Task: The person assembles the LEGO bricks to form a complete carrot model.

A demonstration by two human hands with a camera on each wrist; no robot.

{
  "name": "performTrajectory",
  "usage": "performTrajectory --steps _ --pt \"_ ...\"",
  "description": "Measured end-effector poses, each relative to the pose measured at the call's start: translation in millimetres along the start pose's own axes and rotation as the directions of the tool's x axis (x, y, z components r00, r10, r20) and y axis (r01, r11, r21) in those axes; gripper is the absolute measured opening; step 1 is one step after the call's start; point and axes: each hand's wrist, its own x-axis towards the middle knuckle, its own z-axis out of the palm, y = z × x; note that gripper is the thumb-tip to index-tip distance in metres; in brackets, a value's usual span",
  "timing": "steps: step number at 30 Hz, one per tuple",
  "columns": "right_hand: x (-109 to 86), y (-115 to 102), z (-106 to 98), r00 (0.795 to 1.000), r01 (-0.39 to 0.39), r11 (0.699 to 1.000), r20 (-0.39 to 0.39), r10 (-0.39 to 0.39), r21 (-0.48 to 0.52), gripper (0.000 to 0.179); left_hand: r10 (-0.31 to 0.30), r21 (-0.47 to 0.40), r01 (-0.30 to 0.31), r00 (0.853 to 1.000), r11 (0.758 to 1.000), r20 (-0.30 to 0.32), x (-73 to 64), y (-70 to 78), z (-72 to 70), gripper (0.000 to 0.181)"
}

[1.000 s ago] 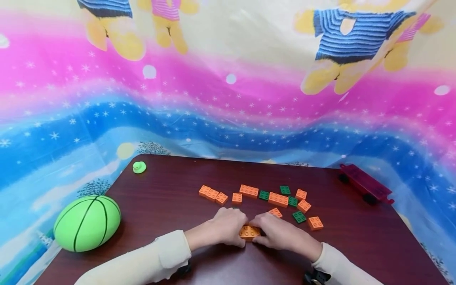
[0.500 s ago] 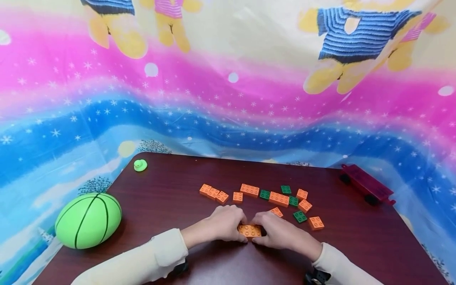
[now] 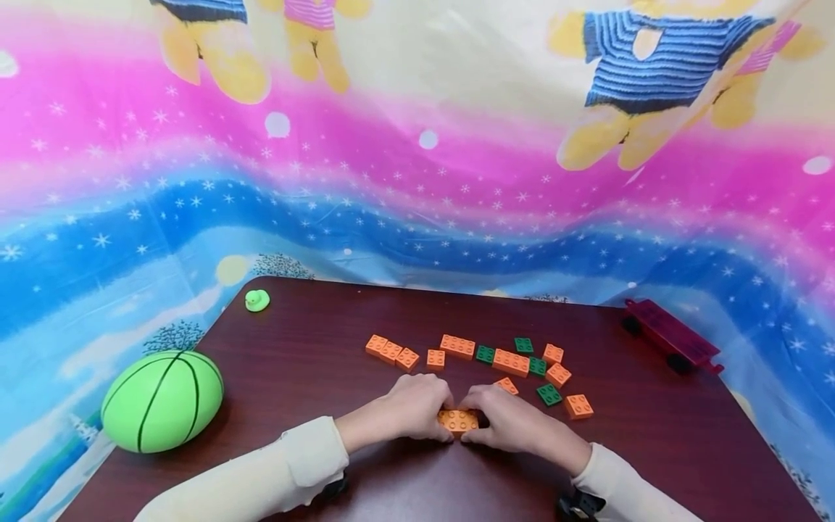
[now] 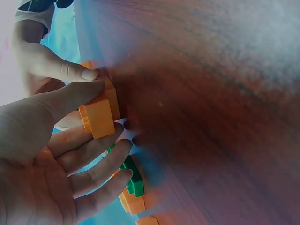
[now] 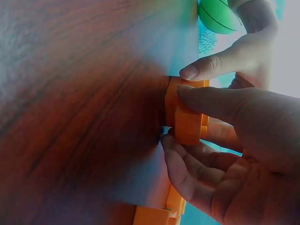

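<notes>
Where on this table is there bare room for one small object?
Left: the dark wooden table is bare between the green black-lined ball and the three leftmost orange plastic bricks. Right: bare between the rightmost square orange brick and the dark-red wheeled toy. Crowded: orange and green bricks cluster beyond the right hand.

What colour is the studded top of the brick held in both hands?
The brick is orange on top, studs included; the head view shows it best.

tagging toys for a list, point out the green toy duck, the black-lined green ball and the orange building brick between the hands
Green toy duck point(image 3: 258, 301), head view, body
Black-lined green ball point(image 3: 164, 403), head view, near side
Orange building brick point(image 3: 458, 420), head view, studded top
</notes>
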Motion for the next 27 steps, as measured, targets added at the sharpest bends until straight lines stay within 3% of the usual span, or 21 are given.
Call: performTrajectory --steps 9,15,19,23,27 --pt "-2.9 -2 8 0.998 -0.019 1.0 -0.065 0.018 -0.018 0.027 -0.002 -0.025 0.002 1.0 1.0 -0.003 -0.5 -3.0 4.3 0.02" --pt "-12.6 0 15 0.992 -0.04 0.998 -0.113 0.046 0.058 0.036 0.026 0.016 -0.025 0.999 1.0 -0.043 -2.4 -1.0 12.7 0.02" --pt "-16.2 3 21 0.991 0.006 0.996 -0.135 0.006 0.088 0.025 0.035 0.014 -0.035 0.998 0.999 -0.053 -3.8 -0.7 18.3 0.021" --pt "-11.8 6 23 0.981 0.081 0.995 -0.181 -0.07 0.058 0.014 0.042 -0.063 -0.044 0.998 0.997 -0.035 -0.9 -9.5 8.6 0.029" --pt "-9.5 8 21 0.972 0.097 0.994 -0.22 -0.084 0.047 0.015 0.037 -0.152 -0.042 0.999 0.987 -0.037 14.3 -26.8 -13.5 0.04"
